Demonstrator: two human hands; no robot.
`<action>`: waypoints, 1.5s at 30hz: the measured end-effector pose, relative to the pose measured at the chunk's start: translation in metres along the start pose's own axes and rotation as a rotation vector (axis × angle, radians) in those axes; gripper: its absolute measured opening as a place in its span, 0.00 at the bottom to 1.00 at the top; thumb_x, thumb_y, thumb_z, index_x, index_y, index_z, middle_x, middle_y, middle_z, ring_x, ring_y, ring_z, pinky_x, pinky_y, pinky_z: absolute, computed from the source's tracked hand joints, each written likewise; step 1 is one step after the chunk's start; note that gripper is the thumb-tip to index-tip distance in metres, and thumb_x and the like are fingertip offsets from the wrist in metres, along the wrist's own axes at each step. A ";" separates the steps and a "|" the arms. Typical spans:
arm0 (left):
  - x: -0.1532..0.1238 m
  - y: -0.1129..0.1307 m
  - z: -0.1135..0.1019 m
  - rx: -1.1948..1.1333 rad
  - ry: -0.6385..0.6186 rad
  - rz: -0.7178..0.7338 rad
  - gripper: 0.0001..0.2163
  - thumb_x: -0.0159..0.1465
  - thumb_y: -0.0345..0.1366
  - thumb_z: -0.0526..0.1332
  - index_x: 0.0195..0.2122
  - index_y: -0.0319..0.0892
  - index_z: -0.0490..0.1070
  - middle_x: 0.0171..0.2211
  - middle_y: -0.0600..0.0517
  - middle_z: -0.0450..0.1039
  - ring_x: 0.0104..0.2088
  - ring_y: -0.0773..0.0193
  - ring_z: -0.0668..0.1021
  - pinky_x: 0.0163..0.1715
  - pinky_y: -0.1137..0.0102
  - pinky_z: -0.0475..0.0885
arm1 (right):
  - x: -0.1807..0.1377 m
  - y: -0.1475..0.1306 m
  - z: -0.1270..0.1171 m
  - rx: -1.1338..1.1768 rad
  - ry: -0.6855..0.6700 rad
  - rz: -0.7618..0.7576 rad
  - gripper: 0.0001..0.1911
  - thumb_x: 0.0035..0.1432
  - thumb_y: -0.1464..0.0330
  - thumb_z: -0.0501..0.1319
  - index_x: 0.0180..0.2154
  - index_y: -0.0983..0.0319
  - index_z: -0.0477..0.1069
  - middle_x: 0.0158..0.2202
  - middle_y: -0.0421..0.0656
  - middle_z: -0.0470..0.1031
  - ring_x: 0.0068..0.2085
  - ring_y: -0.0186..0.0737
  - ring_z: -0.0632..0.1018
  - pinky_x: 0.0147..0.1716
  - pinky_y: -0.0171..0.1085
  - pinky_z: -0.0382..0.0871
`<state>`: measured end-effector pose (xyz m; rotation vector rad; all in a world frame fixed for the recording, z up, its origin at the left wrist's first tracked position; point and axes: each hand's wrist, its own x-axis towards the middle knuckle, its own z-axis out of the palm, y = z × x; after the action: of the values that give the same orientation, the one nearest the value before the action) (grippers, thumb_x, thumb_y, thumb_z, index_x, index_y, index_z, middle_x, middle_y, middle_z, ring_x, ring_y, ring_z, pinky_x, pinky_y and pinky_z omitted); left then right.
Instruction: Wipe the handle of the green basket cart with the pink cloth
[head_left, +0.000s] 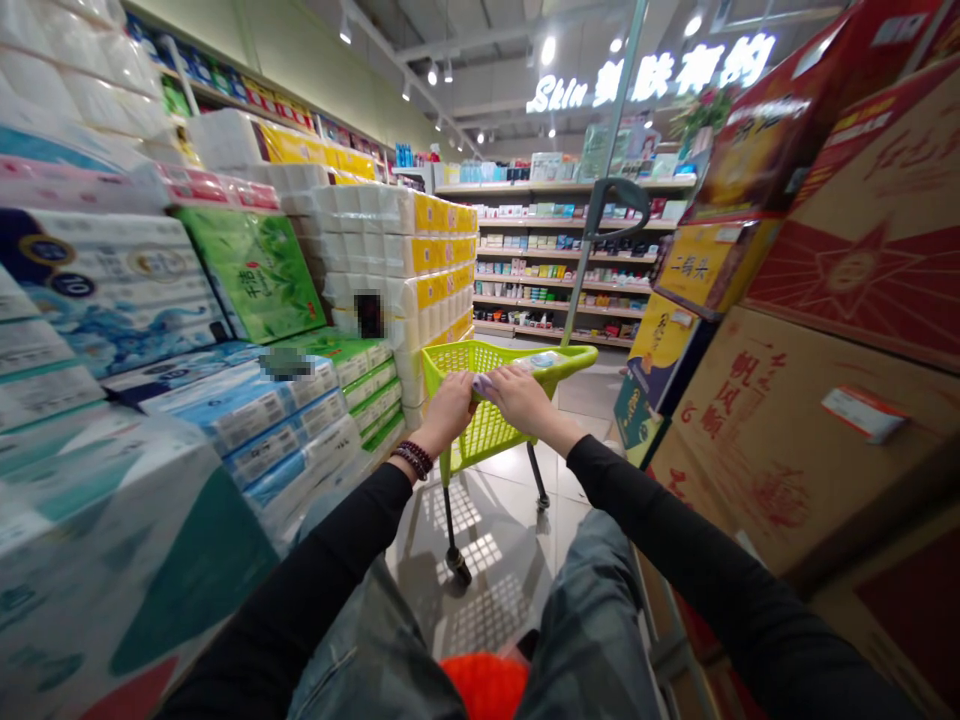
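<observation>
A lime-green plastic shopping cart (491, 445) stands in front of me on thin dark legs with casters. My left hand (450, 405), with a dark bead bracelet at the wrist, is wrapped over the near rim of the cart. Right beside it, my right hand (519, 398) grips the same rim, its fingers almost touching the left ones. Something pale purple shows where the two hands meet; I cannot make out what it is. Inside the basket, near its right side, lies a whitish clear-wrapped package (541, 360), partly hidden.
Stacked tissue packs (262, 395) and toilet-roll bundles (367, 235) line the left. On the right, cardboard cartons (795, 430) rise close to my arm. Ahead are a dark grey loop handle (619, 208) on an upright and shelves of small goods (547, 255). Tiled floor (495, 540) runs between.
</observation>
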<state>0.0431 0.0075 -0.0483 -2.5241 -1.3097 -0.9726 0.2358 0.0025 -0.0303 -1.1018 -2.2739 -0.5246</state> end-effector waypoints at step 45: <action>0.031 0.003 -0.014 0.155 -0.184 0.031 0.09 0.59 0.31 0.64 0.38 0.40 0.83 0.35 0.42 0.84 0.40 0.50 0.84 0.48 0.61 0.76 | 0.013 0.031 -0.005 -0.014 -0.043 -0.041 0.24 0.79 0.62 0.47 0.38 0.61 0.78 0.38 0.46 0.82 0.44 0.45 0.78 0.50 0.41 0.68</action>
<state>0.0517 0.0214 -0.0186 -2.5546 -1.3312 -0.6183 0.2556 0.0257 -0.0153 -1.0851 -2.3375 -0.5388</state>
